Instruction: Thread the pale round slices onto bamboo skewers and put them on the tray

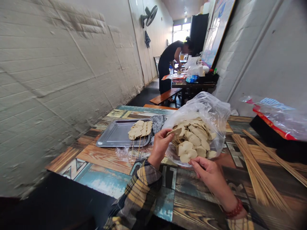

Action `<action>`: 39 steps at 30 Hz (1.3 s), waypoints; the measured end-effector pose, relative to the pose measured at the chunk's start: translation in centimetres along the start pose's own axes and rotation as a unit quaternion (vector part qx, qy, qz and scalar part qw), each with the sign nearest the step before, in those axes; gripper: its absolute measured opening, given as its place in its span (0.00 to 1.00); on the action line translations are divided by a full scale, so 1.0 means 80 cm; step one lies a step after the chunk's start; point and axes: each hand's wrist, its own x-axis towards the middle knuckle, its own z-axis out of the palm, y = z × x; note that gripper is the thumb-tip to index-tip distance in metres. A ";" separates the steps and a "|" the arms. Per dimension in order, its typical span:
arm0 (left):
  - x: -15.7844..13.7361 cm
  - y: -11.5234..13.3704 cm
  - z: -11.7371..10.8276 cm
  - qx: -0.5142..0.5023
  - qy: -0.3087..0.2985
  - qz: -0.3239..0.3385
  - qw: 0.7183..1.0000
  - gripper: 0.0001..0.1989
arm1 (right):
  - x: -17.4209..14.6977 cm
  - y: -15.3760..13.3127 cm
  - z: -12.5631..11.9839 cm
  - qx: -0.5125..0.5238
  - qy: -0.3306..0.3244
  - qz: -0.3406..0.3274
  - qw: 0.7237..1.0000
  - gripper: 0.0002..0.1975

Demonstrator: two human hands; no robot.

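My left hand (160,146) pinches a thin beige slice (177,131) between thumb and fingers, over the near left side of a clear plastic bag (219,111). Many similar flat, round-lobed slices (193,138) lie heaped in the bag's open mouth. My right hand (208,172) is closed on a thin bamboo skewer (216,198), whose back end shows below the palm. At its fingertips sit pale slices (187,152) that look threaded on that skewer. To the left, a metal tray (112,133) holds several finished-looking skewers of slices (140,129), their sticks pointing toward me.
A bundle of bamboo skewers (251,172) lies on the patchwork-patterned table (103,177) at right. Behind it stands a black container (266,132) with red-edged plastic packaging. A crumpled dark bag (158,123) is beside the tray. Farther back, a person (168,60) bends over another table.
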 end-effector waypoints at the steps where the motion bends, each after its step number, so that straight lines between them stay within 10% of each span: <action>1: 0.000 0.000 0.000 0.004 0.000 0.000 1.000 0.09 | 0.000 -0.001 0.000 0.000 0.001 -0.001 1.000 0.19; 39: -0.001 -0.012 0.000 -0.135 -0.032 -0.139 0.981 0.15 | 0.000 -0.007 -0.001 -0.080 0.081 -0.066 0.991 0.23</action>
